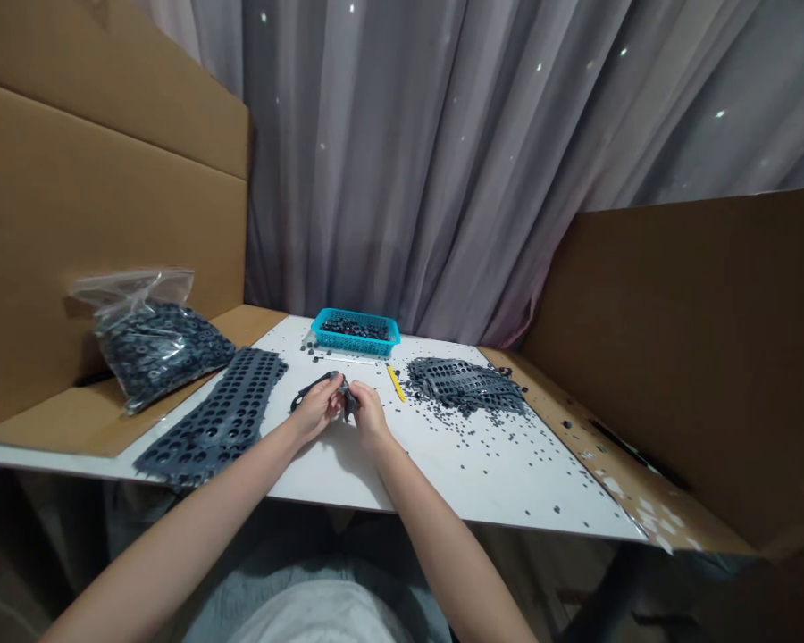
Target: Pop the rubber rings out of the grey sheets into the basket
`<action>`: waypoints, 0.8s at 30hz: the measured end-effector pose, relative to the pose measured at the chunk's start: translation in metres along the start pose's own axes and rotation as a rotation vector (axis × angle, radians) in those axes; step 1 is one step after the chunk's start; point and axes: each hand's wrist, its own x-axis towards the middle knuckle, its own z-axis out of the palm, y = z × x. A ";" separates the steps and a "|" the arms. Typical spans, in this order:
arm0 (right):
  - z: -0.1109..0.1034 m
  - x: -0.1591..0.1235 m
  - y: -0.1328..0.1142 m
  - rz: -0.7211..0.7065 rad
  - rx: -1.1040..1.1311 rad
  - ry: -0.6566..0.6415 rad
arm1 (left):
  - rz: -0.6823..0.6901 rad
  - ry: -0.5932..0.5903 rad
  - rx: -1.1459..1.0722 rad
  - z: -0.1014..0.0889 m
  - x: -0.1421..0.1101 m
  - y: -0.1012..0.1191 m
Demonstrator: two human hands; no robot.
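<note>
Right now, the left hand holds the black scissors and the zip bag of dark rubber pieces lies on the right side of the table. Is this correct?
No: the zip bag lies on the left side, on cardboard, beside the perforated rubber sheet, as the head view shows. The left hand does hold the black-handled scissors.

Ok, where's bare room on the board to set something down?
Widest: the white board in front of the left hand and right hand, between the perforated dark rubber sheet and the scattered dark bits. Smaller: the tan cardboard in front of the plastic bag. Crowded: around the tangled rubber sheet and in front of the blue basket.
</note>
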 end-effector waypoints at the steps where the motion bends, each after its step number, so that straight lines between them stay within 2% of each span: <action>1: 0.000 0.001 0.001 -0.003 0.036 0.031 | 0.000 -0.003 -0.035 0.002 0.000 0.001; 4: -0.002 0.005 0.005 0.021 0.135 0.105 | -0.014 -0.011 -0.115 0.006 -0.001 0.002; 8: -0.004 0.008 0.008 0.086 0.224 0.132 | -0.026 -0.006 -0.185 0.010 -0.002 0.004; 11: -0.005 0.008 0.003 0.109 0.274 0.129 | -0.032 0.006 -0.210 0.008 -0.001 0.008; 16: -0.007 0.006 -0.011 0.068 0.356 0.079 | -0.041 0.035 -0.197 0.000 0.003 0.018; 21: -0.003 0.004 -0.018 0.087 0.311 0.011 | -0.015 0.037 -0.108 -0.002 0.004 0.015; 24: -0.006 0.002 -0.024 0.043 0.298 0.009 | 0.015 0.038 -0.066 -0.001 0.001 0.013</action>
